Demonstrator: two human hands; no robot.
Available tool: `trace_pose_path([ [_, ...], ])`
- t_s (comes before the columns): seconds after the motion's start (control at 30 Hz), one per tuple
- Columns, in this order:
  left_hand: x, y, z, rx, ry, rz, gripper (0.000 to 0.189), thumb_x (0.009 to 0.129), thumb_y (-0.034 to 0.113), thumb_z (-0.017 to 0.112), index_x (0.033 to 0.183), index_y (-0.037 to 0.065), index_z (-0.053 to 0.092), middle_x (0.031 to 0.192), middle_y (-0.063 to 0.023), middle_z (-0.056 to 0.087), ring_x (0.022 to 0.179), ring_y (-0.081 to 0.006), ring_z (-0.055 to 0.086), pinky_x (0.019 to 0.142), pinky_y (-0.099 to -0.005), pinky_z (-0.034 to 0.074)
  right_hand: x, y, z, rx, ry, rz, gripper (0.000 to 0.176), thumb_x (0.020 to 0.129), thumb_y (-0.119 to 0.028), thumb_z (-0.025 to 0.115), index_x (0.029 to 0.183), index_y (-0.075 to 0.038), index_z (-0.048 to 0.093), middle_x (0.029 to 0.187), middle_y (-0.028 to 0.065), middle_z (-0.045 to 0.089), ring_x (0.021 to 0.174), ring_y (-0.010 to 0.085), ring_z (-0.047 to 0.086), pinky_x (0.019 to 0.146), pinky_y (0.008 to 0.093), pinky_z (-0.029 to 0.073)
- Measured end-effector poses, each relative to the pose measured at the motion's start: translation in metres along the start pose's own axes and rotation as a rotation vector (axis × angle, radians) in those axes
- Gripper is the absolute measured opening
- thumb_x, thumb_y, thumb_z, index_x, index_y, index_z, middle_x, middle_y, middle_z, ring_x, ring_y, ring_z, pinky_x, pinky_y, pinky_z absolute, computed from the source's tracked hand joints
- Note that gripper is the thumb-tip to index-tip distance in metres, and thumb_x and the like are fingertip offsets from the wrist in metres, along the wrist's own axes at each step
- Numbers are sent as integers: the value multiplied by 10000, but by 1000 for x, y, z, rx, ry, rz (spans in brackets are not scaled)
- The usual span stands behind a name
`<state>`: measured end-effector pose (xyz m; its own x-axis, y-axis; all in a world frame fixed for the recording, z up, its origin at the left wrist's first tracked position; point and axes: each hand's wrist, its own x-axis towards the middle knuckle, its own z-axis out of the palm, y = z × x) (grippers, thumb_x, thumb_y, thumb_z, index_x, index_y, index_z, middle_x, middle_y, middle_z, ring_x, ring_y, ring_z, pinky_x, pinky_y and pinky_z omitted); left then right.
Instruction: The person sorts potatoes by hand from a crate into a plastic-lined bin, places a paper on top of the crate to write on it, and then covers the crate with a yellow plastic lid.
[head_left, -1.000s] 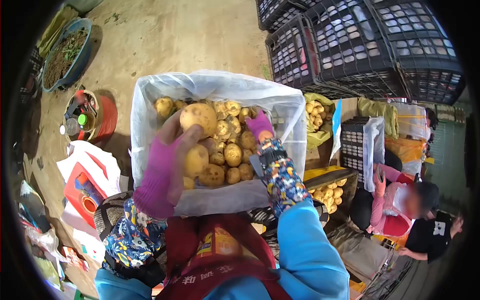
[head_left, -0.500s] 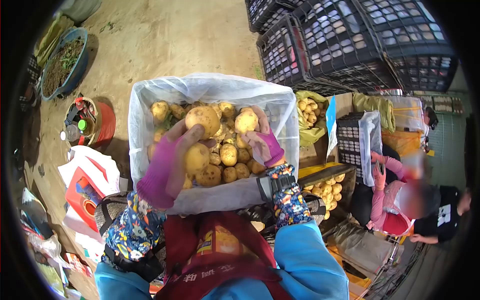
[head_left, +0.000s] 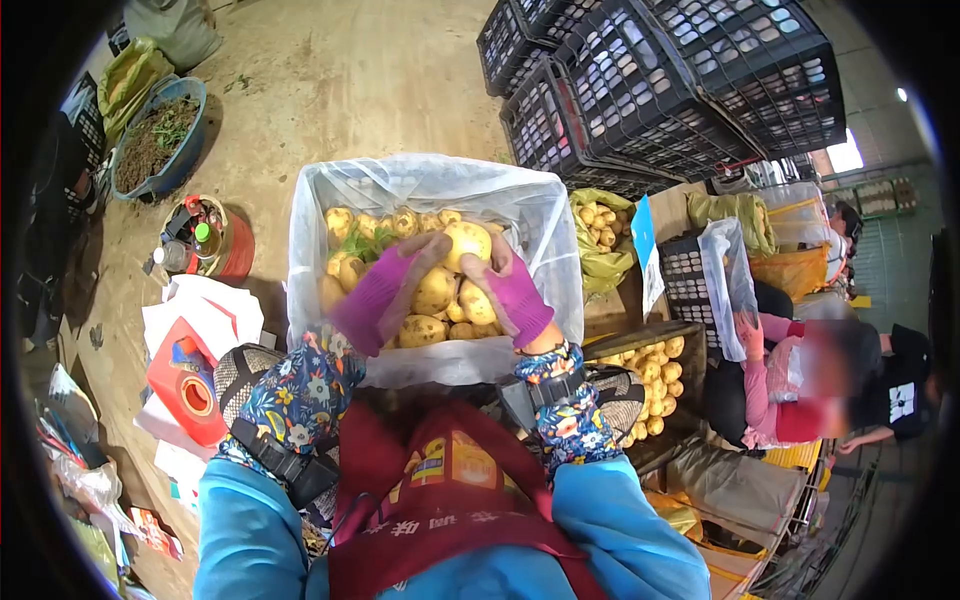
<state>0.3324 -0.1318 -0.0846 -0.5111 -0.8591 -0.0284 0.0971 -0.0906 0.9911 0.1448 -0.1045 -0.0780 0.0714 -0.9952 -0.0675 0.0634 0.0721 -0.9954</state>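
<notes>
Now the left hand (head_left: 385, 298) and right hand (head_left: 518, 298) have met, grips clamped on one potato (head_left: 466, 242) over the crate (head_left: 312, 230).

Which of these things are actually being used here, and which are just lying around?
In use: left hand, right hand, potato gripped between them, plastic-lined box.
Lying about: black crates, blue tub, red bucket.

Matt, dirt-dusted potatoes (head_left: 437, 290) fill a glossy thin-plastic liner (head_left: 440, 180); knit cloth gloves (head_left: 375, 298); rigid plastic crates (head_left: 640, 90).
</notes>
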Motion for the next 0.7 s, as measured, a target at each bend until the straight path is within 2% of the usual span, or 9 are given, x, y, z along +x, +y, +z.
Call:
trace_pose_path([
  [0.03, -4, 8, 4, 57, 6, 17, 491, 1024, 384, 379, 1287, -13, 502, 1183, -83, 601, 1079, -139, 572, 949, -282, 449, -1, -1, 2, 4, -6, -8, 538, 918, -293, 625, 1343, -12, 454, 988, 62, 635, 818, 137, 616, 715, 275, 524],
  [0.1, -3, 5, 2, -102, -27, 1, 526, 1022, 414, 372, 1304, -14, 492, 1196, -82, 601, 1070, -140, 571, 921, -283, 458, -13, -17, -2, 282, -111, 274, 515, 943, -370, 562, 1317, -26, 478, 1094, 93, 637, 832, 136, 624, 658, 284, 537],
  [0.17, -8, 15, 3, -390, 111, -219, 619, 1008, 496, 351, 1331, -18, 472, 1213, -78, 600, 1067, -146, 571, 891, -289, 472, -22, -6, -6, 682, -100, 371, 577, 955, -529, 452, 1289, -61, 493, 1069, 101, 636, 834, 159, 631, 597, 277, 530],
  [0.23, -8, 16, -1, -299, 131, -205, 639, 999, 524, 349, 1326, -9, 481, 1215, -74, 599, 1064, -136, 572, 887, -288, 481, -35, -1, -7, 938, -88, 440, 666, 918, -657, 402, 1298, -116, 475, 1035, 92, 618, 848, 194, 626, 581, 260, 504],
  [0.33, -4, 13, 3, -153, 47, -152, 631, 1008, 524, 299, 1314, 12, 507, 1239, -81, 592, 1135, -156, 545, 978, -310, 435, -42, 22, -2, 1215, -255, 428, 731, 896, -690, 409, 1339, -113, 470, 1228, 181, 584, 914, 297, 638, 615, 316, 515],
  [0.43, 0, 6, 16, 137, -105, 96, 628, 1035, 463, 234, 1335, -29, 482, 1311, -112, 554, 1243, -195, 478, 1090, -326, 322, -49, 17, 9, 1013, 21, 415, 721, 865, -697, 466, 1290, -116, 511, 1090, 147, 618, 839, 246, 602, 583, 302, 494],
  [0.57, 6, 8, 17, -168, -49, -91, 657, 1028, 488, 236, 1362, -37, 450, 1341, -127, 533, 1244, -207, 480, 1029, -312, 371, -70, 4, -29, 1290, -138, 249, 642, 890, -656, 465, 1205, -99, 533, 949, 110, 602, 756, 190, 595, 588, 283, 499],
  [0.67, 10, 23, -7, -486, 222, -169, 648, 1026, 486, 248, 1371, -28, 439, 1324, -130, 545, 1219, -195, 496, 980, -313, 399, -119, -40, -127, 1132, 4, 166, 577, 867, -549, 577, 1204, -86, 504, 990, 116, 545, 642, 147, 506, 479, 254, 455],
  [0.7, 9, 28, -14, -516, 250, -168, 648, 1020, 498, 262, 1367, -19, 443, 1327, -121, 542, 1222, -187, 492, 994, -312, 383, -146, -45, -165, 1010, 79, 42, 602, 880, -549, 554, 1252, -82, 477, 1064, 152, 551, 662, 152, 524, 533, 244, 475],
])
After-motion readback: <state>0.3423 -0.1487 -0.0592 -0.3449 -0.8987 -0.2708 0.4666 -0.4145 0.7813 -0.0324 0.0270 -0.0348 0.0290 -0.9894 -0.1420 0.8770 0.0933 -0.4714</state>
